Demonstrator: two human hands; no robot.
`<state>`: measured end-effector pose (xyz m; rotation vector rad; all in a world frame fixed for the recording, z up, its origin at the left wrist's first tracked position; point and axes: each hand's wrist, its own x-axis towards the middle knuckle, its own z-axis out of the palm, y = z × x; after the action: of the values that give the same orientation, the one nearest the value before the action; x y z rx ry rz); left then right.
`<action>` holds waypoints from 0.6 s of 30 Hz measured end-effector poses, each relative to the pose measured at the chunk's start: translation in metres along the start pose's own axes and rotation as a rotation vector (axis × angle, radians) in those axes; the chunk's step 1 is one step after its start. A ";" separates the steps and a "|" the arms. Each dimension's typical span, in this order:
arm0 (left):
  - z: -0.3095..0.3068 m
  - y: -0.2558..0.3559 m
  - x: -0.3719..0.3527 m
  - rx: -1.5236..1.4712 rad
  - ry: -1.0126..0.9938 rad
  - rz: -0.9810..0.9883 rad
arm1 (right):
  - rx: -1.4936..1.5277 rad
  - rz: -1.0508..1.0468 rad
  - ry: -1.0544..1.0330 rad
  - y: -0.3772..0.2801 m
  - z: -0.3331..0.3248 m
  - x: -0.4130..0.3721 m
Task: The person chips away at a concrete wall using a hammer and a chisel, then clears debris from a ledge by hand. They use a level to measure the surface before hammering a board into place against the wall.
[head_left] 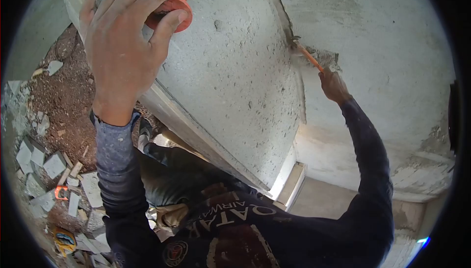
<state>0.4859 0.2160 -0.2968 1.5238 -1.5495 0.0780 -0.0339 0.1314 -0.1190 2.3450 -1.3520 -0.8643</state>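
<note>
My left hand point(122, 42) is raised at the upper left, its thumb and fingers curled around a red, round-rimmed piece point(184, 17) with a narrower knobbed end. It looks like a plastic hand guard, but the rest of it is hidden behind my hand. On the right, my right hand point(334, 86) is closed on the orange-brown handle of a hammer point(310, 57). The small dark hammer head is by the rough joint between the pitted concrete slab point(225, 81) and the smoother grey wall point(382, 37).
A board edge point(196, 130) runs along the slab's near side. Below it, brown soil point(61, 96) and broken tile pieces point(54, 165) cover the ground at left, with an orange and blue item point(65, 241) among them. A ledge point(292, 184) stands at lower centre.
</note>
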 end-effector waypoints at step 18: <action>0.003 -0.003 -0.002 -0.011 -0.049 0.011 | 0.209 0.197 0.096 -0.086 -0.089 0.023</action>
<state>0.4857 0.2149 -0.3013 1.5192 -1.5947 0.0384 0.0898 0.1520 -0.1033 2.3164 -1.6688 -0.5702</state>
